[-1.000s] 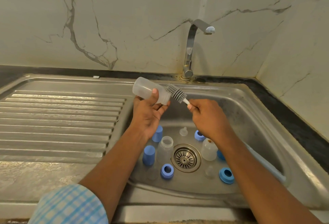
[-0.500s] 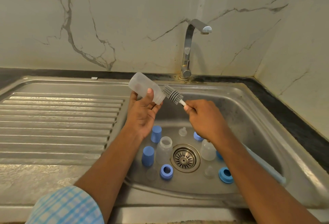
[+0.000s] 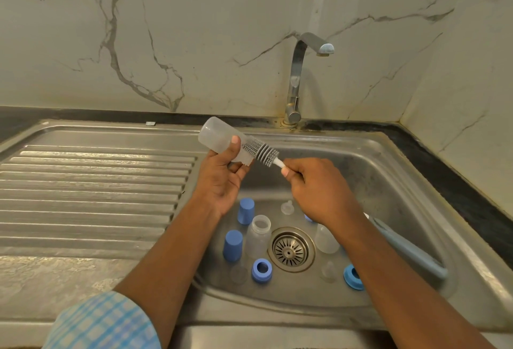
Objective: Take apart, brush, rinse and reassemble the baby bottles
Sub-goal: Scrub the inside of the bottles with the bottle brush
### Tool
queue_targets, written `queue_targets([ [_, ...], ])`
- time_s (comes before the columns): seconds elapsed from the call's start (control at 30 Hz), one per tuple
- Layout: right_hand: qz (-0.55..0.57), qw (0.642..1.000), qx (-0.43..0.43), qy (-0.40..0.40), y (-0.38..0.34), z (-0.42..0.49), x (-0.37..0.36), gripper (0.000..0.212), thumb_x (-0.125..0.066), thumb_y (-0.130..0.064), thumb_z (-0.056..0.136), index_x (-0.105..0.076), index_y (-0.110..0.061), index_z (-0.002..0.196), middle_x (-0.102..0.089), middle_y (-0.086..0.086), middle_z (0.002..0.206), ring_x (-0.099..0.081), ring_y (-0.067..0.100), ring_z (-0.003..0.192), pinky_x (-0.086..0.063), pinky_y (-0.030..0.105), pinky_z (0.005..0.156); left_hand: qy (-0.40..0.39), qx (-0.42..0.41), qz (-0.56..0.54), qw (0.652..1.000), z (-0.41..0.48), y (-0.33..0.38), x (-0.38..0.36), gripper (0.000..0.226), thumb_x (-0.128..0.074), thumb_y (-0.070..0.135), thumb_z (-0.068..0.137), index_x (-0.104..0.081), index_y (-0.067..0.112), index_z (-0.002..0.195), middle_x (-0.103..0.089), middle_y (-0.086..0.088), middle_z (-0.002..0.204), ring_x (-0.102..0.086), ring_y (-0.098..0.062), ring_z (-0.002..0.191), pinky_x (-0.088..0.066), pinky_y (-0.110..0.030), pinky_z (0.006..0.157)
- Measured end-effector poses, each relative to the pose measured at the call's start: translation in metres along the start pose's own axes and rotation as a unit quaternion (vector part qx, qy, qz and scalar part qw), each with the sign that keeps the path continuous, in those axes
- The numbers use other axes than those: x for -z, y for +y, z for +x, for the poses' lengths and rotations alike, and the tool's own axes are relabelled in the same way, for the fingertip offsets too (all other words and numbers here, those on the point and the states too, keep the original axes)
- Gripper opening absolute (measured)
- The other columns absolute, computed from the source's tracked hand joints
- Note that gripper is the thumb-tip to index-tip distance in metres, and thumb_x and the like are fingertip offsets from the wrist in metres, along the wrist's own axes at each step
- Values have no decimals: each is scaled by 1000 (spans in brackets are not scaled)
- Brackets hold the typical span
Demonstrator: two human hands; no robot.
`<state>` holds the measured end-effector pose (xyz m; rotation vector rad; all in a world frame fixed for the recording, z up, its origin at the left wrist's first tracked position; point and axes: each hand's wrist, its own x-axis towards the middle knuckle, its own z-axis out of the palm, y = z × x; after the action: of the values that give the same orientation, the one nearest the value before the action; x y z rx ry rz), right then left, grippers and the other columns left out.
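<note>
Left arm (image 3: 166, 251): sleeve (image 3: 105, 321) of checked cloth, light blue and white, ending near the elbow; forearm below it bare. Right arm (image 3: 388, 279): bare along its whole visible length. Left hand (image 3: 222, 179) and right hand (image 3: 319, 190): bare, thumbnails cut short.

Soft, fairly bright indoor light falls evenly from above, giving a grey-green cast. The glossy wall (image 3: 194, 43) above the left hand (image 3: 222, 179) carries a pale vertical streak of glare and a bright patch at the top edge. Left of that hand the drainboard (image 3: 97, 176) ridges shine in bands. The tap (image 3: 297, 76) throws a faint shadow on the wall, and the sink (image 3: 388, 176) side behind the right hand (image 3: 316, 187) lies darker. The bottle (image 3: 216, 137) and brush (image 3: 263, 151) in the hands are sharp; the sleeve (image 3: 105, 321) below the left hand is soft. The counter (image 3: 69, 115) bows toward the frame's edges.
</note>
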<state>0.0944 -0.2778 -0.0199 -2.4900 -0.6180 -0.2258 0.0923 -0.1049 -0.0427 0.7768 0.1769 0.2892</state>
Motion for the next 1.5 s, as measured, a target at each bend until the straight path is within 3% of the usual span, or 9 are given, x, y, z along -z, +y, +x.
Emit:
queue_targets([
  [0.23,-2,998,-58,-1,8,6,0,42,-46,-26,102,-41,-25,61,-42,-4,54,-36,14,50,-24,30,50,-33,21,3,999,-1,-6,-1,24,-57,12,95,-56,4,118,-69,-17,114,-67,-27,107,-51,-42,100],
  [0.37,4,999,-36,-10,7,4,1,40,-47,-27,102,-43,-27,62,-44,-5,56,-38,14,52,-27,31,50,-2,5,-3,1000,-1,-5,-3,44,-61,15,89,-51,2,129,-66,-18,121,-66,-27,110,-54,-40,98],
  [0.5,2,1000,-1,-10,-3,1,-6,33,-47,-28,101,-49,-24,69,-48,-4,58,-42,16,54,-29,32,50,26,-1,-36,999,3,-2,2,33,-57,12,97,-52,2,128,-67,-16,114,-68,-24,103,-56,-36,93],
  [0.63,5,998,-55,7,10,7,-3,27,-47,-27,102,-64,-17,84,-48,-3,58,-41,15,52,-31,31,52,-22,14,-9,1000,-2,-8,-4,22,-52,12,100,-55,3,120,-69,-16,114,-67,-27,108,-53,-40,98],
  [0.73,15,998,-62,1,15,5,-2,28,-48,-26,101,-62,-17,79,-45,-3,54,-39,17,50,-33,33,53,-40,16,-18,999,-2,-7,-5,20,-51,12,99,-57,3,116,-70,-13,106,-68,-23,103,-55,-38,96],
  [1.03,31,999,-29,6,6,3,-1,29,-48,-27,101,-62,-14,78,-46,-2,55,-37,16,52,-30,32,52,-11,-5,-47,999,1,-1,0,65,-65,25,79,-49,4,139,-69,-8,111,-68,-19,103,-53,-31,98],
  [1.1,35,999,-30,7,8,2,1,30,-49,-26,101,-61,-13,77,-44,-3,53,-36,15,50,-29,32,52,-15,-2,-28,1000,1,-3,-1,62,-65,29,78,-52,7,135,-70,-5,108,-68,-15,98,-52,-27,93],
  [1.27,31,999,-11,9,4,-1,2,28,-48,-28,102,-63,-16,81,-45,-4,55,-37,13,51,-32,32,54,-21,14,-29,999,4,-3,3,18,-52,24,101,-61,14,112,-71,-2,101,-66,-15,97,-51,-27,92],
  [1.5,2,1000,22,-2,1,-2,-2,21,-49,-31,101,-68,-23,95,-52,-3,61,-51,20,60,-41,38,57,-5,28,-13,1000,0,-2,-2,35,-60,27,94,-57,4,120,-70,-10,101,-69,-19,97,-55,-32,96],
])
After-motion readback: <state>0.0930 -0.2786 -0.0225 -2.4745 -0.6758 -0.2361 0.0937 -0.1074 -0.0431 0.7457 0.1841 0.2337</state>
